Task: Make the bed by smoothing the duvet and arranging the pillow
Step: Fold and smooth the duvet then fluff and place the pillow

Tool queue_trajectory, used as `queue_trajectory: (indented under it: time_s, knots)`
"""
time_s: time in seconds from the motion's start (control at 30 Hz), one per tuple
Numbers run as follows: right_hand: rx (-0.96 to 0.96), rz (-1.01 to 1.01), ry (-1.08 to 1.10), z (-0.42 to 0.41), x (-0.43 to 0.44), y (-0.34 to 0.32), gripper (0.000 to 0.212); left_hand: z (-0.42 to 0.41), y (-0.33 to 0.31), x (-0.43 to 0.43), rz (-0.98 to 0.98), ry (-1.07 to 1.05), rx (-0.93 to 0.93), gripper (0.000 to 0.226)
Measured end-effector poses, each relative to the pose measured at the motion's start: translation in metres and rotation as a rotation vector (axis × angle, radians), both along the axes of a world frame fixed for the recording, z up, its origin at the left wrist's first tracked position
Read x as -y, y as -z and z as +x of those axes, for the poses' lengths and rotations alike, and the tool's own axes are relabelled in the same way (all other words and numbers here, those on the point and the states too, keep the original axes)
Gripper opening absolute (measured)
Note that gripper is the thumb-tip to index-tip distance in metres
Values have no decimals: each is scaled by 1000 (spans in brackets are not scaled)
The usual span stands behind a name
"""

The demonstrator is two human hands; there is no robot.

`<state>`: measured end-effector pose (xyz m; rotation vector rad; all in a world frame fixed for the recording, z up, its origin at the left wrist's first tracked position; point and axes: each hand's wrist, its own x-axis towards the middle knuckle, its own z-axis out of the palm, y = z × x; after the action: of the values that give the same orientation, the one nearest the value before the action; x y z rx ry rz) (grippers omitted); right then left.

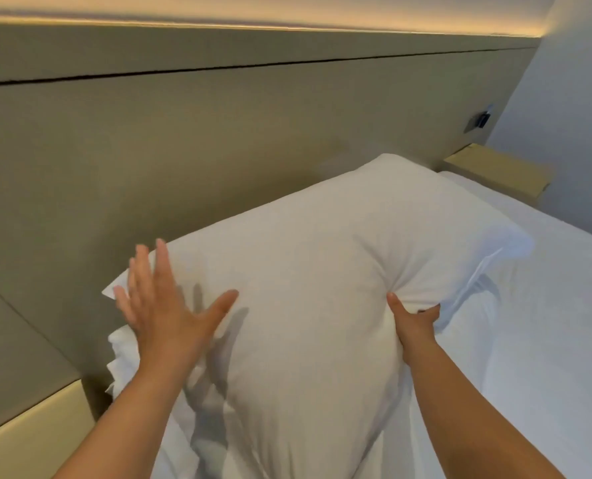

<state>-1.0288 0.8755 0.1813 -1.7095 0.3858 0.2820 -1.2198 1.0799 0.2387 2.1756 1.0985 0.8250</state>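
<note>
Padded beige headboard panelling (218, 140) fills the background, lit by a warm strip along its top, with a small wooden bedside shelf (498, 171) and a wall switch (481, 119) at the far right corner. On the bed, a plump white pillow (305, 271) is held raised on edge, leaning toward the headboard, its far corner near the shelf. The right hand (414, 323) is closed on the pillow's right-hand edge, thumb pressed into the face and fingers wrapped behind, bunching the case into a pucker. The left hand (165, 305) is flat and spread, fingers apart, gripping nothing; it sits at the pillow's left portion, and whether the palm is touching the fabric or just off it cannot be told. White bedding (529, 340) lies fairly smooth to the right, while rumpled folds of duvet (125, 361) gather at the left edge beside the bed frame. Assessed risks: the pillow hangs from a single one-sided pinch, so it could swing or slump toward the unsupported left side if the flat hand does not steady it. A firm pat may drive the filling unevenly and leave the pucker set in the case. Lowering it without care could crease the bedding beneath, and the bunched duvet on the left remains unsmoothed
</note>
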Motion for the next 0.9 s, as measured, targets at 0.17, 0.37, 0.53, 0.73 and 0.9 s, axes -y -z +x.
queue_trajectory:
  time_s: [0.17,0.37,0.53,0.73,0.9]
  knots:
    - [-23,14,5,9,10,9,100,48,42,33,193,434,-599,114]
    - [-55,210,29,17,16,12,103,70,70,24,507,399,-430,50]
    - [-4,333,40,16,15,5,90,68,44,21,504,362,-212,53]
    - [117,357,-28,-20,9,-10,71,6,5,38,280,302,107,60]
    - [106,283,-30,-45,24,3,79,-17,33,43,185,432,-205,72]
